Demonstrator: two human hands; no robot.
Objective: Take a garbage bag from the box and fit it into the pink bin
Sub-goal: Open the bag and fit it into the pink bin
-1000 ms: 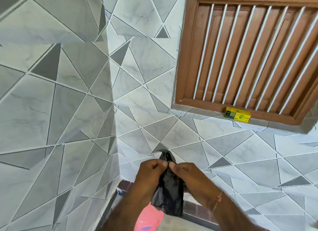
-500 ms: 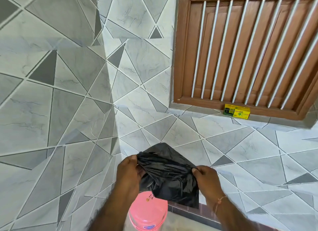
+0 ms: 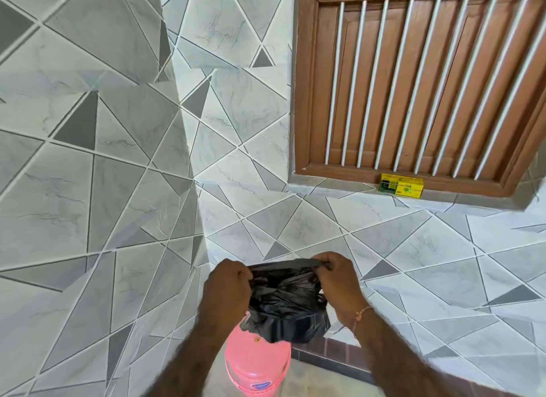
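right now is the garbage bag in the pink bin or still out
Out. The black garbage bag hangs above the pink bin, its top edge stretched between the left hand and right hand.

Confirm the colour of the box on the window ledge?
Yellow, with a green and dark printed patch, box; head view only.

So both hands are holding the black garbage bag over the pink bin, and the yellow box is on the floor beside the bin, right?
Not quite: the head view shows the yellow box on the window ledge. Left hand and right hand do hold the black garbage bag over the pink bin.
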